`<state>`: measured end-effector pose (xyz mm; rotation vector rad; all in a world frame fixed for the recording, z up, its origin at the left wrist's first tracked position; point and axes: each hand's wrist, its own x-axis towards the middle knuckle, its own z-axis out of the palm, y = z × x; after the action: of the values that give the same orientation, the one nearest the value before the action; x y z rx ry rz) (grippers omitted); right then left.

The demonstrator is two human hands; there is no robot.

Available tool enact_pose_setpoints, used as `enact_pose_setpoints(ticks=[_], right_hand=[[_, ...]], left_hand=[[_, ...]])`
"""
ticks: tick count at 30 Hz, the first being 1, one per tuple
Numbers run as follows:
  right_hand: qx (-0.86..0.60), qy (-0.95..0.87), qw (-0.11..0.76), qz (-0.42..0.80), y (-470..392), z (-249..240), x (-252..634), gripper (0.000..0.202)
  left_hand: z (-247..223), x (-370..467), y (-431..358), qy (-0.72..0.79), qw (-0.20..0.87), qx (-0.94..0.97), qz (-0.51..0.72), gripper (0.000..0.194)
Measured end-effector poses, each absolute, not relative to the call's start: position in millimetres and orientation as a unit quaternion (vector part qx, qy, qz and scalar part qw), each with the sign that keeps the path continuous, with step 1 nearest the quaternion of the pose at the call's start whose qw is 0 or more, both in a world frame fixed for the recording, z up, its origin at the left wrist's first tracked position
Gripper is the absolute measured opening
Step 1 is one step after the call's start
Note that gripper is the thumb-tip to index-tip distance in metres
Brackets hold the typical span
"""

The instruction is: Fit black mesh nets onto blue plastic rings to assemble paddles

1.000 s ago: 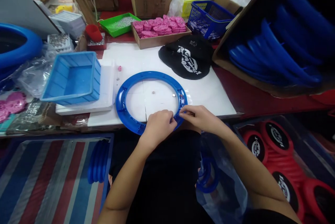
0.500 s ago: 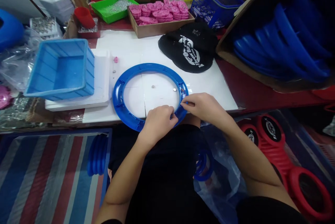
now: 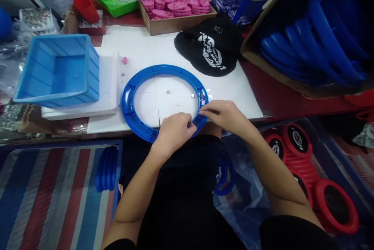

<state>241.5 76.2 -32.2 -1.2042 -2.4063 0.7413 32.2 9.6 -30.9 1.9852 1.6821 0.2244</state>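
Note:
A blue plastic ring (image 3: 127, 101) lies on the white work surface, overhanging its front edge, its ribbed side facing up. My left hand (image 3: 174, 132) is closed around the ring's front right part, fingers curled inward. At the ring's right side, my right hand (image 3: 223, 111) is closed in a pinch over the rim; whatever its fingertips hold is hidden or too small to name. A small reddish-brown part sits in the ring's channel just beyond those fingertips. Inside the ring's opening lie a small grey disc (image 3: 168, 92) and a shiny metal disc (image 3: 193, 95).
A light-blue bin (image 3: 93, 74) stands on a white foam slab to the left. Black printed fabric discs (image 3: 204, 53) lie behind the ring, near a box of pink pieces (image 3: 175, 6). A carton of blue rings (image 3: 309, 43) stands at right, above red rings (image 3: 336, 205).
The view has shifted slightly, so the scene sits a little higher and further left. Both hands keep nearly the same places on the ring, with only slight finger movement.

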Motion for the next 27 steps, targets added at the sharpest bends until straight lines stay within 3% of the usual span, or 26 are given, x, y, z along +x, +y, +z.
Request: enact_pose_setpoints(ticks=[10,19,27], right_hand=[[-0.369,-0.888,0.194,0.194,81,-51,243,0.025],[-0.336,-0.899,0.272,0.067,68,-82,241,0.03],[-0.38,-0.857,0.257,0.234,70,-64,247,0.014]], left_hand=[[-33,33,6,0.622,0.251,0.735,0.098,0.025],[-25,42,17,0.608,0.223,0.758,0.08,0.032],[-38,62,28,0.65,0.213,0.719,0.12,0.024]])
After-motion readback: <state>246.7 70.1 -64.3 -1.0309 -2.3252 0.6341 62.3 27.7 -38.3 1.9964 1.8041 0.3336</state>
